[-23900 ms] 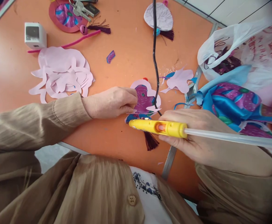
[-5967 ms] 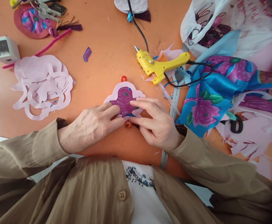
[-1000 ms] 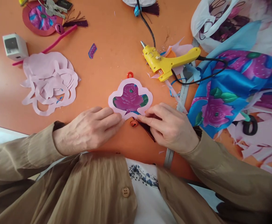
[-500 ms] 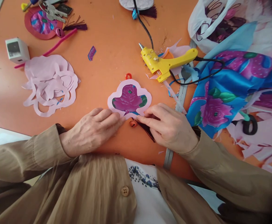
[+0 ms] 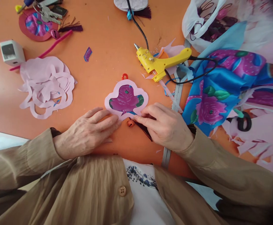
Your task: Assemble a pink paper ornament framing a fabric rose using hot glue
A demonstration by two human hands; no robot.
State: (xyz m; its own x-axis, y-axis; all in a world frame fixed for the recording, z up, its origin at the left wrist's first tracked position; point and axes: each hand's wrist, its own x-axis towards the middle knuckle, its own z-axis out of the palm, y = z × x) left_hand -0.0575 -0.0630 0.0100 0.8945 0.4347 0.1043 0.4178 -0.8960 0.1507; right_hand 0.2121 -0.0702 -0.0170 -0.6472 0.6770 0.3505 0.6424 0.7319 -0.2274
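Note:
A flower-shaped fabric pendant (image 5: 126, 101) lies flat on the orange table, with a pink border around a purple rose and green leaves. A red ring sticks out at its top, and an orange bell (image 5: 130, 123) and a dark tassel hang below. My left hand (image 5: 88, 131) rests palm down, fingers stretched out, the fingertips at the pendant's lower left edge. With thumb and forefinger closed, my right hand (image 5: 166, 125) pinches the lower right border. That hand partly covers the tassel.
A yellow glue gun (image 5: 160, 62) with a black cord lies beyond my right hand. Blue floral fabric (image 5: 230, 90) and a white bag (image 5: 197, 28) are on the right. Pink cut-outs (image 5: 48, 84), a white cube (image 5: 12, 52) and keys (image 5: 47, 14) sit on the left.
The whole view has shifted slightly, so things appear a little farther left. My left fingers have drawn back a little from the pendant's bottom edge; the right hand keeps its pinch.

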